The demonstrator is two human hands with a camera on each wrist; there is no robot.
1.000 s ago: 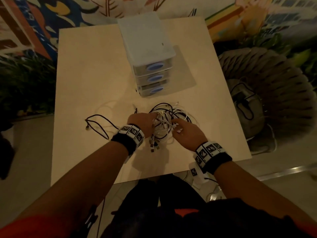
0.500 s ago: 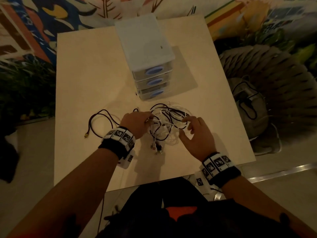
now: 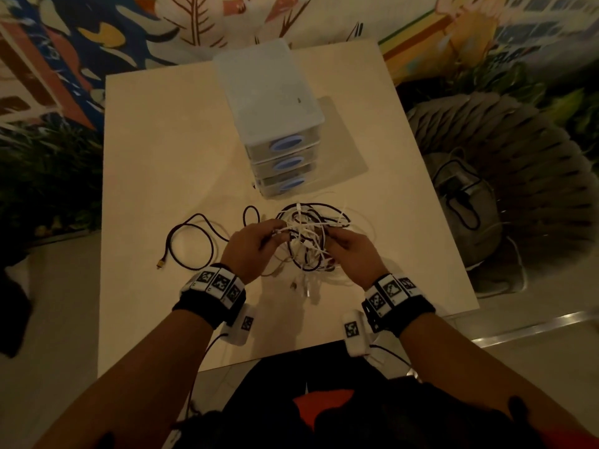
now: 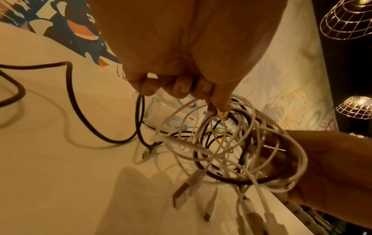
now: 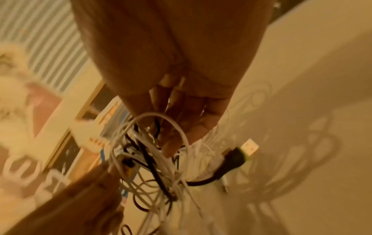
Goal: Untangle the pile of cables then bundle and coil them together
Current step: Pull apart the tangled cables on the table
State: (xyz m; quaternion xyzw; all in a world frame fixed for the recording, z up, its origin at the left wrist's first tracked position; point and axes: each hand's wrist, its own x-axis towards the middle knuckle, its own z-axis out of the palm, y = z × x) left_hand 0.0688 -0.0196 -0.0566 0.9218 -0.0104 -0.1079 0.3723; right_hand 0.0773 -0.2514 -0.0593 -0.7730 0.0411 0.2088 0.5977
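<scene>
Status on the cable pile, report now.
Left hand and right hand both grip cable tangle, lifted off table. Still knotted. Black cable trails left. Drawer unit close behind.

Dim room: pale table (image 3: 155, 163), painted mural wall (image 3: 97, 34), grey floor (image 3: 48, 319).

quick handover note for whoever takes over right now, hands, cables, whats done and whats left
Left hand: fingers curled, holding strands at the left side of the cable tangle.
Right hand: grips the tangle's right side.
Tangle is lifted just above the table, in front of the drawer unit; plugs dangle below.
Dark cable trails out left on the table, partly freed.
Done: little beyond that.
Left: separate every cable, then bundle and coil.
</scene>
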